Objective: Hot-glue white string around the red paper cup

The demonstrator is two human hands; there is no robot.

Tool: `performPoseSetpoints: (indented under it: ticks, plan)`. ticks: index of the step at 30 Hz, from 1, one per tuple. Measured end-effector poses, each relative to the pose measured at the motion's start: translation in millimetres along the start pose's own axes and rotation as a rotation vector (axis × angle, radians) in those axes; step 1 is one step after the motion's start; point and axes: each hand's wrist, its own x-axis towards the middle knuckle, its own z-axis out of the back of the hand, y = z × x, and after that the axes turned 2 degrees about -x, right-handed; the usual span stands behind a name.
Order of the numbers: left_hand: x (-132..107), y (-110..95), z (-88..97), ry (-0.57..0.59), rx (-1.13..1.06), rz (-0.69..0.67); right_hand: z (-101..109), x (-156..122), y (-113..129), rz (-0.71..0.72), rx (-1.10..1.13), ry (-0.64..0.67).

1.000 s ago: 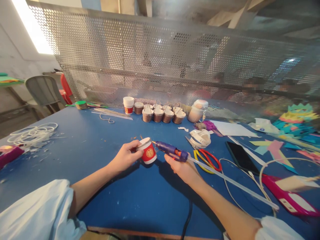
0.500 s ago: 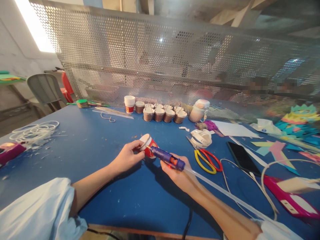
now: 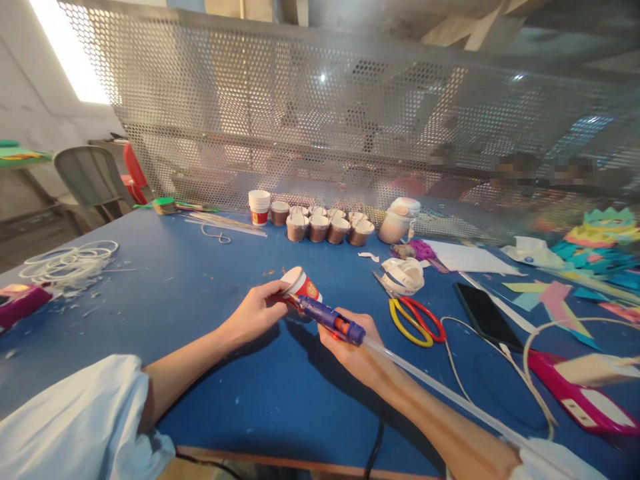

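My left hand (image 3: 263,310) pinches the rim of a red and white paper cup (image 3: 306,287), which is tilted with its mouth toward upper left. In my right hand (image 3: 350,343) is a blue glue gun (image 3: 327,317), its handle wrapped by my fingers. A long clear glue stick (image 3: 425,373) runs out of its back along my forearm. The nozzle points at the cup's side near my left fingertips; whether it touches the cup I cannot tell.
Brown-covered cups (image 3: 319,228) and a stack of paper cups (image 3: 259,208) stand at the back. To the right lie scissors (image 3: 417,323), a tape roll (image 3: 403,275), a phone (image 3: 487,313) and a pink power strip (image 3: 583,393). White cord (image 3: 70,260) lies coiled at left.
The cup has turned so that more of its red side and printed emblem shows. My right hand and the glue gun have shifted slightly left and down.
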Motion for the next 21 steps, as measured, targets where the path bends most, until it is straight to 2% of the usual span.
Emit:
performPoseSetpoints:
  ticks: [7,15,18,21]
  plan:
    - [-1.6,-7.8,0.8,-0.024,0.043,0.013,1.9,1.0,2.1,-0.011,0.001,-0.015]
    - [-0.1,-0.9,1.7,-0.039,0.079,0.006,11.7,7.0,4.8,-0.125,0.055,-0.074]
    - [1.1,2.3,1.8,-0.044,0.066,-0.002,16.7,10.3,6.2,-0.193,0.088,-0.106]
    - [1.7,5.2,2.2,-0.069,0.082,0.014,19.0,15.1,-1.1,-0.328,0.132,-0.134]
